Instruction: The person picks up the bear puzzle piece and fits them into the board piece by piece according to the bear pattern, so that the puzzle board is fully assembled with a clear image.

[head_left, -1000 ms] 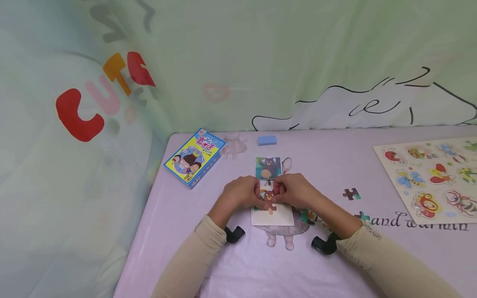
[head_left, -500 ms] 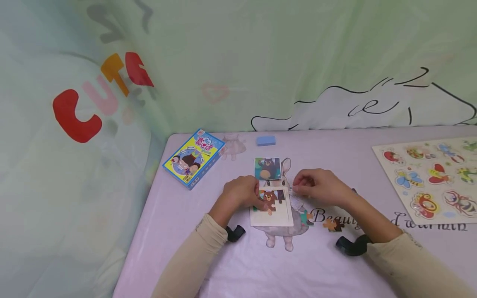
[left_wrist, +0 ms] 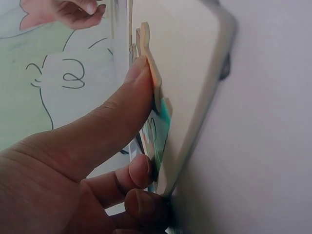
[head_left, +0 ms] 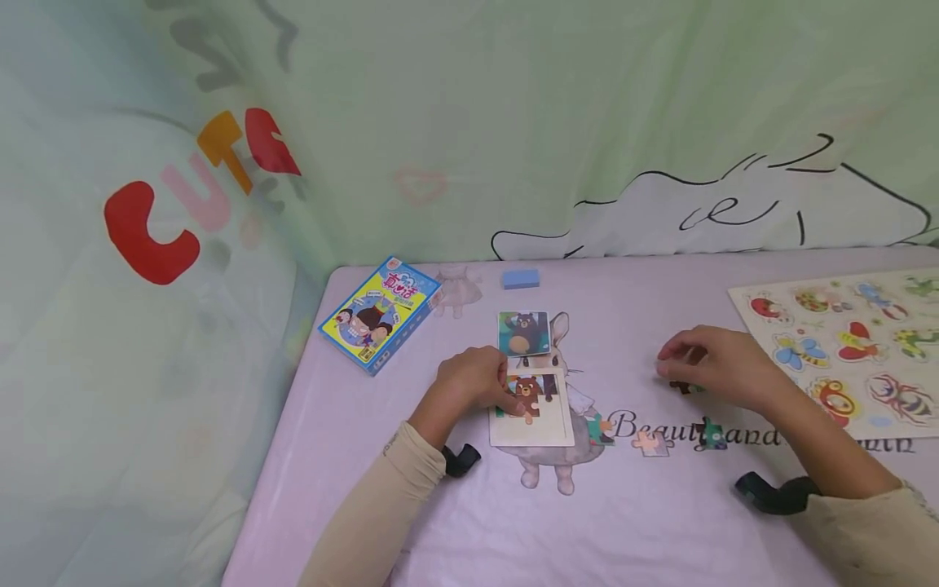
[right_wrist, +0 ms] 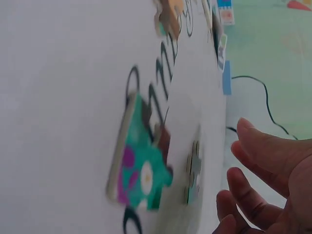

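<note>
A small jigsaw board lies on the table, its upper part filled with joined bear pieces. My left hand grips its left side: the thumb presses on the pieces, and the other fingers curl at the edge, as the left wrist view of the board shows. My right hand hovers over a loose brown puzzle piece, holding nothing, fingers loosely bent. In the right wrist view that piece stands apart from the fingertips. Closer to that camera lies a teal piece with purple spots.
Other loose pieces, one teal and one orange, lie right of the board. A bear picture card lies behind it, then a blue block. A card box stands left; an insect puzzle board lies right.
My right hand has left the board and moved right to above the loose brown piece. A dark piece now shows at the board's upper right. The left hand stays put.
</note>
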A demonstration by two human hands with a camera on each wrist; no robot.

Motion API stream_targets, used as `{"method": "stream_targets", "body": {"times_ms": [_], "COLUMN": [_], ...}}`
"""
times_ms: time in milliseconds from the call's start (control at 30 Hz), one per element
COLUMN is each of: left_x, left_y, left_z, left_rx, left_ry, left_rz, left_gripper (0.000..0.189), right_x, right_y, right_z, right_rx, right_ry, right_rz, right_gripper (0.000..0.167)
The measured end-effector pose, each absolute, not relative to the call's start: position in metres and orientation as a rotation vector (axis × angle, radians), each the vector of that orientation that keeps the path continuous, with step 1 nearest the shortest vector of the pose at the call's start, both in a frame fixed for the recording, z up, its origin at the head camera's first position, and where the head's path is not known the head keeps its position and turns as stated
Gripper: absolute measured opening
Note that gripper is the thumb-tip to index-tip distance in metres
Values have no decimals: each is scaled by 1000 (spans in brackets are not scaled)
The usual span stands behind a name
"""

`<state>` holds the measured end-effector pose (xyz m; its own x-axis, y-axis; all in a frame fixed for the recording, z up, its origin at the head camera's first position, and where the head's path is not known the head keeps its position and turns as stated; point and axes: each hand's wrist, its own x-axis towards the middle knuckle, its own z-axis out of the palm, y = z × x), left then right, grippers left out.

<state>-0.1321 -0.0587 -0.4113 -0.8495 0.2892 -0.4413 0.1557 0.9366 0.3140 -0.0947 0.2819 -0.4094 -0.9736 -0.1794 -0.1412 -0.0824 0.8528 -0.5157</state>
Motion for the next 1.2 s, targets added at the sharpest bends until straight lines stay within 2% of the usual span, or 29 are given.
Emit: {"method": "stream_targets", "body": {"times_ms": [567, 1200], "left_x": [-132, -132], "left_y": [-62, -62], "left_z": [-413, -412], "left_rx": [326, 324], "left_ry": [2588, 2573], "left_rz": [368, 395], "left_gripper": [47, 47], "right_x": [-91, -91], "right_y": [317, 318], "right_z": [-425, -429], "right_rx": [-142, -143], "right_ry": [2823, 2805], "right_rz": [-686, -720], "right_gripper": [50, 41]}}
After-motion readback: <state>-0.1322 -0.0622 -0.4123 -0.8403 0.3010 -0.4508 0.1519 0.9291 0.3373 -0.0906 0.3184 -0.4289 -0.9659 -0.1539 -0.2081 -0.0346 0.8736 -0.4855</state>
